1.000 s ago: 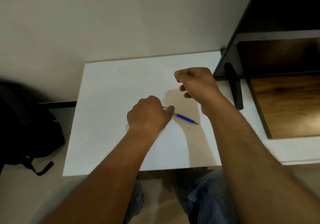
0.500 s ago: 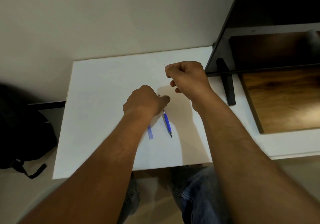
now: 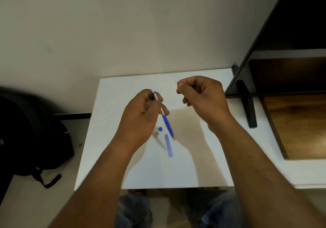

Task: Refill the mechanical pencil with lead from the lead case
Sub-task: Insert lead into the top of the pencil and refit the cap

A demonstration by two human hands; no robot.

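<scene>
My left hand [image 3: 141, 118] grips the blue and silver mechanical pencil [image 3: 163, 115] above the white table [image 3: 112, 139], its tip slanting down and to the right and its open back end up. My right hand [image 3: 202, 98] pinches a thin dark lead [image 3: 176, 81] that sticks out up and left from the fingertips, a short gap to the right of the pencil. On the table below the hands lie the pale blue lead case [image 3: 168, 145], a small blue cap [image 3: 160, 129] and a small silver pencil cap [image 3: 154, 134].
A black shelf frame with wooden boards [image 3: 291, 121] stands at the right, one black leg [image 3: 247, 104] resting by the table's right edge. A black backpack [image 3: 30, 136] lies on the floor at the left. My knees in jeans show under the near edge.
My left hand has lifted the pencil off the table and turned it more upright, uncovering the lead case and the small caps. My right hand keeps pinching the lead.
</scene>
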